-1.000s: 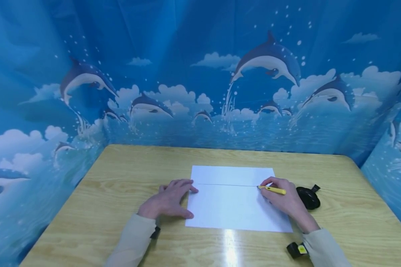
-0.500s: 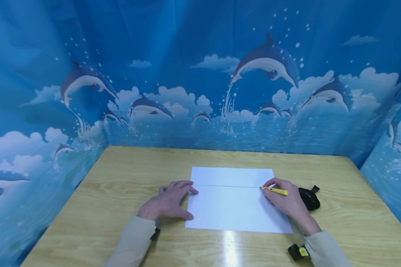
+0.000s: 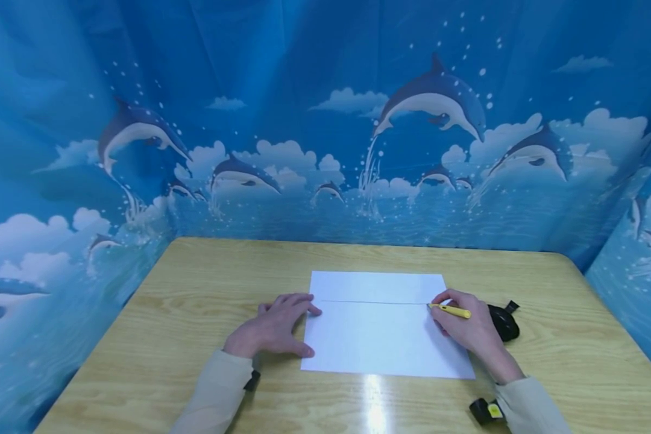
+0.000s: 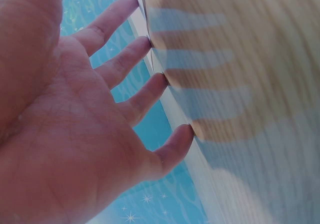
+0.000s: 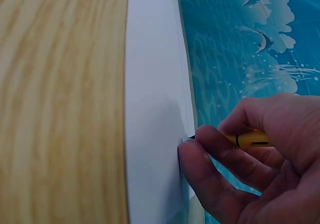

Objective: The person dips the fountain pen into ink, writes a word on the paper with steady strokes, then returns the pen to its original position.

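A white sheet of paper [image 3: 374, 343] lies on the wooden table, crossed by one thin dark line in its upper part. My right hand [image 3: 469, 322] pinches a yellow pen [image 3: 456, 311], its tip on the paper at the right end of that line. In the right wrist view, the pen [image 5: 252, 139] passes between the thumb and fingers of the right hand [image 5: 265, 169]. My left hand [image 3: 276, 325] rests at the sheet's left edge with fingers spread, holding nothing. In the left wrist view, the left hand's fingertips [image 4: 160, 78] touch the surface.
On the wooden table [image 3: 195, 271], a black rounded object [image 3: 504, 322] with a short strap sits partly behind the right hand. Near the right sleeve is a small black piece with a yellow label [image 3: 487, 411]. A blue dolphin-print curtain [image 3: 304, 120] surrounds the table's back and sides.
My right hand has slid a little to the right with the pen, and the drawn line now reaches farther right. The left hand and the paper have stayed in place.
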The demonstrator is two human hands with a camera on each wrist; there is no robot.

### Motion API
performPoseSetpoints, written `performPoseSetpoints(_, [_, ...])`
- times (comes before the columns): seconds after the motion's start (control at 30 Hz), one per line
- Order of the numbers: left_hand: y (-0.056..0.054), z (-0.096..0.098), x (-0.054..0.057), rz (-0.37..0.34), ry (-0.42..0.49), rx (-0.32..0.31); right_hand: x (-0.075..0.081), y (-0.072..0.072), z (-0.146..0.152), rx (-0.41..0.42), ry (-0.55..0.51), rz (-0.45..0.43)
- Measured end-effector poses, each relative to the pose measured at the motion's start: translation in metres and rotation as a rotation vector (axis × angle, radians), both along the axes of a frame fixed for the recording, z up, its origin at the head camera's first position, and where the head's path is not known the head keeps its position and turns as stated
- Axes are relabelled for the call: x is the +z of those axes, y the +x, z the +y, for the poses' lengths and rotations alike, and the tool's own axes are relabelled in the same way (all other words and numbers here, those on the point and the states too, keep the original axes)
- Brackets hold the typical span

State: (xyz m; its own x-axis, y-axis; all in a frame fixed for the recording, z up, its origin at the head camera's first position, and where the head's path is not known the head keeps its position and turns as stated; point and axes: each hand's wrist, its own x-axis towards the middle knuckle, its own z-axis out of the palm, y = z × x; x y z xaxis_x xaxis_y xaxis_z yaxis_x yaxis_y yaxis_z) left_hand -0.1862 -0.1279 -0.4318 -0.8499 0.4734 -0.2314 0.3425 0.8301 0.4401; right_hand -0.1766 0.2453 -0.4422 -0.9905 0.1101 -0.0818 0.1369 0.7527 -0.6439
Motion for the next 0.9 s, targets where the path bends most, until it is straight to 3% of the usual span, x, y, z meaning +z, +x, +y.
performPoseSetpoints(0.9, [0.0, -0.0003, -0.0014, -0.009, -0.007, 0.001, -0.0014, -0.0005, 0.0077, -0.047, -0.05, -0.041])
